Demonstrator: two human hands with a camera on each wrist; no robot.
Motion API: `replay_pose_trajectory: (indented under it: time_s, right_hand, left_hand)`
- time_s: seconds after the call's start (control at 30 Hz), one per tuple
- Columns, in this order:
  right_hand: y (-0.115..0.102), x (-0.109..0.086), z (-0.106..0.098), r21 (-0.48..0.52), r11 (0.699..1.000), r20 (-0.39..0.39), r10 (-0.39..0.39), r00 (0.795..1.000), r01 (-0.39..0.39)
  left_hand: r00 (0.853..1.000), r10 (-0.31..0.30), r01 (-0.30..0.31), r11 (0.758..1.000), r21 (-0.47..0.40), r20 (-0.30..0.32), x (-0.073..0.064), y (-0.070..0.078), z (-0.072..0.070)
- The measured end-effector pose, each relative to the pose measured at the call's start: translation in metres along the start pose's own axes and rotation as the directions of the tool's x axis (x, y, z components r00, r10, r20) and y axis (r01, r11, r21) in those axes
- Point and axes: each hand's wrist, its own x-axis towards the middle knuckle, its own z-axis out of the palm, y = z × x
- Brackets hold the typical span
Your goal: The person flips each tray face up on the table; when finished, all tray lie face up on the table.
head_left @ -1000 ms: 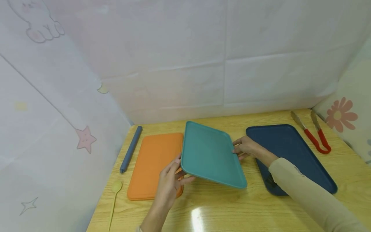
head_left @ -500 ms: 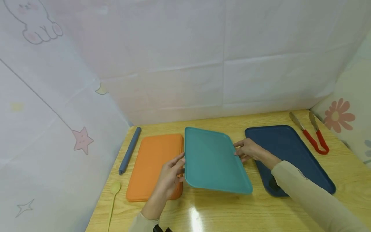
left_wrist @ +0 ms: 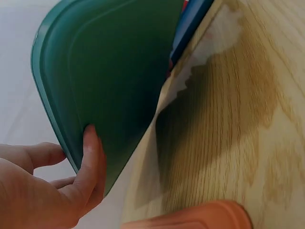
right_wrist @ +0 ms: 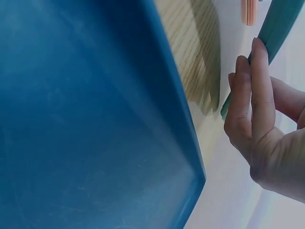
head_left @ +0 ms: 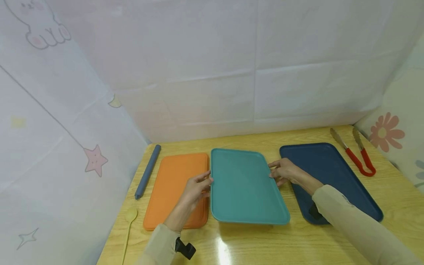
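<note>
A teal rectangular tray [head_left: 246, 187] is held between both hands, raised over the table with its shadow below it. My left hand [head_left: 195, 189] pinches its left edge, thumb on the rim and fingers on the underside. In the left wrist view the left hand [left_wrist: 71, 183] has its fingertips against the tray's underside [left_wrist: 114, 71]. On the opposite edge my right hand [head_left: 284, 172] pinches the rim. The right wrist view shows the right hand [right_wrist: 262, 109] with fingers under the teal tray [right_wrist: 281, 28] and thumb on the other side.
An orange tray or board [head_left: 175, 191] lies under the left forearm. A navy tray [head_left: 331, 176] lies under the right forearm, red-handled tongs [head_left: 361, 158] beyond it. At the left are a blue-grey rod [head_left: 148, 172] and a yellow spoon [head_left: 130, 224]. A cloth [head_left: 212, 73] hangs behind the table.
The teal tray has come down toward the table and turned from a tilted pose to nearly level. The left hand has moved slightly up along its left edge. Both hands keep their hold.
</note>
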Motion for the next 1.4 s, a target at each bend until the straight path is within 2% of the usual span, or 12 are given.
replay_pose_trajectory:
  time_s: [0.17,0.53,0.77,0.97,1.4]
  right_hand:
    - [0.001,0.000,-0.002,0.002,1.000,-0.030,-0.008,1.000,0.008]
    - [0.000,-0.004,-0.006,0.000,1.000,-0.050,-0.019,0.999,0.019]
    - [0.001,-0.003,-0.008,-0.014,1.000,-0.087,-0.018,0.996,0.017]
    - [-0.001,-0.001,-0.009,-0.037,0.999,-0.111,-0.033,0.993,0.029]
    - [0.001,0.002,-0.009,-0.073,0.997,-0.139,-0.030,0.990,0.019]
  left_hand:
    - [1.000,-0.007,0.007,0.999,0.041,-0.004,0.011,-0.002,-0.002]
    - [0.999,-0.035,0.034,0.982,0.188,0.002,0.023,-0.003,0.001]
    - [1.000,-0.003,0.001,0.967,0.256,0.008,0.033,-0.009,0.006]
    - [0.999,0.035,-0.037,0.941,0.335,0.013,0.036,-0.013,0.009]
    - [0.999,0.040,-0.040,0.889,0.456,0.008,0.044,-0.021,0.013]
